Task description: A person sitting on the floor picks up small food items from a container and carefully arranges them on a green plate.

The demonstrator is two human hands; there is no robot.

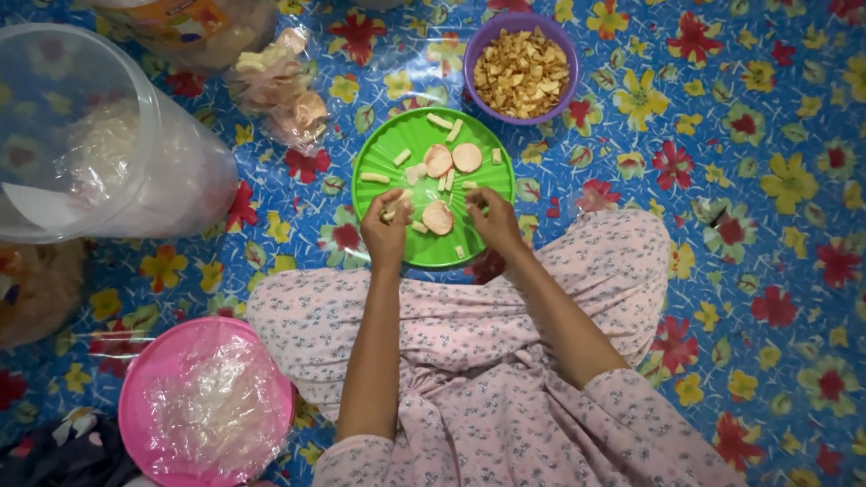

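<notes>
Head view. The person sits cross-legged on a blue floral mat [767, 135], both hands working over a green plate [383, 167] that rests on the mat just in front of the knees.

Left hand [386, 227]: fingers curled closed around a few pale stick-shaped crackers at the plate's near left edge. How many pieces it holds cannot be told.

Right hand [494, 219]: fingertips pinched together low over the plate beside a round pink cracker [438, 216]. Whether a piece sits between the fingertips cannot be told.

On the plate: two more round crackers [453, 159] near the far side, and stick pieces scattered between.

Around it: purple bowl [521, 65] of golden fried chips just beyond the plate; clear bag of crackers [284, 86] to the far left; a large clear plastic tub [86, 135] lying on its side; pink bowl [206, 401] lined with clear film near the left knee.

Risk notes (judgement):
- The thin crackers look brittle; a tight pinch could snap them.
- Pieces lie close to the plate's near rim; a wrist brushing them could push them onto the mat.
- A forearm pressing the rim could tip the plate.
</notes>
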